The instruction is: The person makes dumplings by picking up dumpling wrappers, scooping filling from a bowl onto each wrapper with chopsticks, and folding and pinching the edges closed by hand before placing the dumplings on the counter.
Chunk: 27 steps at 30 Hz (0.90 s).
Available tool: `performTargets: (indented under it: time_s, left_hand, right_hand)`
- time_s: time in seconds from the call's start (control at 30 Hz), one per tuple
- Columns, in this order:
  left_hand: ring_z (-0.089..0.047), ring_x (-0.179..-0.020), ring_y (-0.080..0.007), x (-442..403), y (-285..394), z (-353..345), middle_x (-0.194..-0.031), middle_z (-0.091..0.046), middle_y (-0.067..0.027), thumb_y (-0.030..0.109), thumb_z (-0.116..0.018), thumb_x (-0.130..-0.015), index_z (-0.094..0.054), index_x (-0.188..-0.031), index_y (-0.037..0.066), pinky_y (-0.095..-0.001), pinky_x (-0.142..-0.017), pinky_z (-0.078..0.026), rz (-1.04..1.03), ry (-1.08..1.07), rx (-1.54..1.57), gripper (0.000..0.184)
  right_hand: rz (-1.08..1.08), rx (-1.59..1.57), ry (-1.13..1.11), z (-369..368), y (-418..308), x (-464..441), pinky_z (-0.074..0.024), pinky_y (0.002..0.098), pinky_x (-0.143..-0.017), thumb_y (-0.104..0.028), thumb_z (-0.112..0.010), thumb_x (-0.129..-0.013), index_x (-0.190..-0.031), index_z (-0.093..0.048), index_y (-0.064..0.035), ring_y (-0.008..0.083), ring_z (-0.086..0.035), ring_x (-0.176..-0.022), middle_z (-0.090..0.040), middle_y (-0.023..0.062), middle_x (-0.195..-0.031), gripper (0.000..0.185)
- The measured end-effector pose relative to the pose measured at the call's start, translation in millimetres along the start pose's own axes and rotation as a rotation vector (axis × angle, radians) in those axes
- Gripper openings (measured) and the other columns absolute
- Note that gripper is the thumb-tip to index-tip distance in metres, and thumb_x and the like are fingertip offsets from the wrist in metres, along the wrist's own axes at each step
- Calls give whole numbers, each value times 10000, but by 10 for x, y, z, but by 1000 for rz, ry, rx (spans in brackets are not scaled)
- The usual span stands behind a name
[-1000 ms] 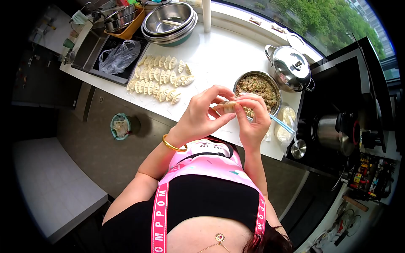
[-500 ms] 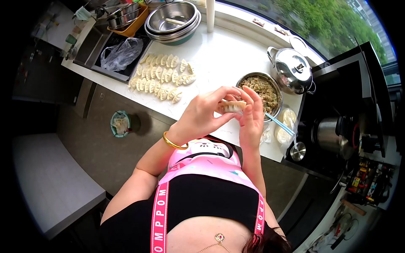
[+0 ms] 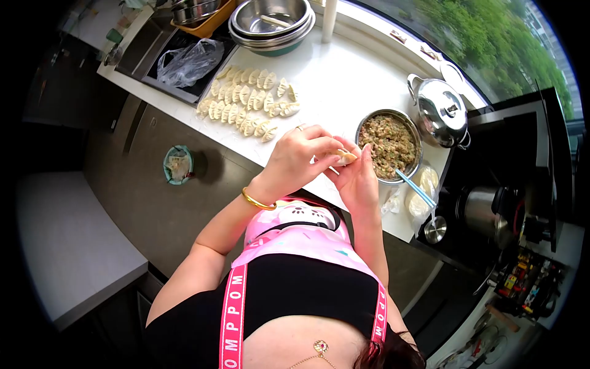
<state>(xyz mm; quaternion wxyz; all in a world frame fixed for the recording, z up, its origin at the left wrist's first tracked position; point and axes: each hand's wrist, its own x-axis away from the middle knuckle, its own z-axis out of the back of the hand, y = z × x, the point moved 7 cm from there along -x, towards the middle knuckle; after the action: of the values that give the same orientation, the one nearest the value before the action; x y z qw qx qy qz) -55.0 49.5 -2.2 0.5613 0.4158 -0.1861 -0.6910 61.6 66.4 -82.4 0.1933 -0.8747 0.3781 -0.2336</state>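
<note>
A dumpling point(image 3: 346, 158) is pinched between my two hands above the front of the counter. My left hand point(image 3: 299, 157) grips it from the left, thumb and fingers closed on the dough. From the right, my right hand point(image 3: 358, 179) holds its other end with curled fingers, which hide part of it. Just beyond the right hand is a steel bowl point(image 3: 420, 154) of minced filling point(image 3: 388, 144), with blue chopsticks point(image 3: 415, 188) leaning over its rim. Rows of pleated dumplings point(image 3: 249, 98) lie on the counter to the left.
Stacked steel basins point(image 3: 270, 42) and a clear plastic bag point(image 3: 190, 63) lie toward the back left, by the sink. On the right are a lidded pot point(image 3: 442, 114), bagged pale dough point(image 3: 423, 184) and the stove point(image 3: 452, 200). A lined bin point(image 3: 178, 165) stands on the floor.
The dumpling has turned and sits lower, with more of it covered by my fingers. My right hand has dropped away from the bowl. The view has shifted slightly.
</note>
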Motion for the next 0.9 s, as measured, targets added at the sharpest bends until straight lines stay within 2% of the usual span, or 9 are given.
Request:
performTargets:
  time_s: [0.03,0.2,0.37,0.43,0.47,0.53,0.7,0.83,0.9]
  left_hand:
    - [-621,-718,-189,33,-62,0,-835,-654,-63,105,-741,-748,-709,-895,69,-296,-644,-494,16,7,-10,154]
    - [-614,-715,-218,308,-383,-43,-772,-620,-71,96,-706,-775,-693,-856,62,-323,-643,-490,157,45,-5,90]
    - [-625,-722,-230,748,-990,-245,-785,-623,-82,73,-700,-783,-684,-859,39,-333,-653,-505,286,47,-10,84]
    - [-646,-734,-230,906,-1288,-296,-807,-632,-94,50,-698,-792,-685,-872,16,-322,-670,-523,422,99,103,88]
    - [-661,-742,-225,945,-1375,-301,-829,-640,-104,33,-694,-798,-688,-883,-1,-313,-684,-534,464,114,168,92]
    - [-661,-739,-214,1043,-1619,-368,-842,-649,-98,32,-691,-804,-694,-881,2,-310,-664,-536,505,141,188,83]
    - [-662,-736,-206,1064,-2082,-483,-844,-651,-92,33,-684,-815,-693,-882,2,-301,-643,-537,527,159,142,73]
    - [-658,-713,-211,992,-2396,-581,-853,-638,-101,42,-677,-828,-678,-880,0,-312,-623,-526,544,180,61,67]
    - [-650,-714,-241,984,-2529,-648,-872,-634,-112,52,-674,-830,-670,-869,5,-327,-634,-518,490,182,-126,62]
  right_hand:
    - [-10,9,18,46,60,-38,-481,441,-976,-452,-236,-1042,-1288,-453,37,284,-586,-1121,-578,187,-1178,589]
    - [-88,118,73,246,419,-228,-494,430,-949,-439,-272,-1043,-1212,-509,48,282,-610,-1056,-589,198,-1139,567]
    - [-238,161,151,571,987,-471,-514,425,-921,-452,-308,-1035,-1227,-497,42,262,-615,-1014,-591,170,-1096,563]
    - [-318,185,227,745,1224,-545,-494,453,-936,-445,-314,-1035,-1245,-484,27,254,-595,-1047,-583,168,-1141,543]
    - [-328,215,222,856,1332,-584,-502,448,-943,-459,-335,-1028,-1289,-425,33,271,-578,-1110,-545,180,-1208,565]
    - [-325,220,261,993,1459,-632,-497,450,-952,-457,-340,-1027,-1294,-417,33,283,-567,-1135,-535,191,-1227,564]
    - [-289,295,438,1144,1380,-522,-476,465,-992,-426,-334,-1034,-1310,-390,55,333,-542,-1187,-529,246,-1240,557]
    - [-224,360,462,1265,1217,-315,-476,467,-990,-420,-342,-1033,-1280,-424,72,338,-536,-1196,-537,247,-1230,557]
    - [-197,358,500,1306,1144,-199,-479,459,-986,-410,-346,-1035,-1243,-463,66,331,-547,-1184,-552,235,-1212,533]
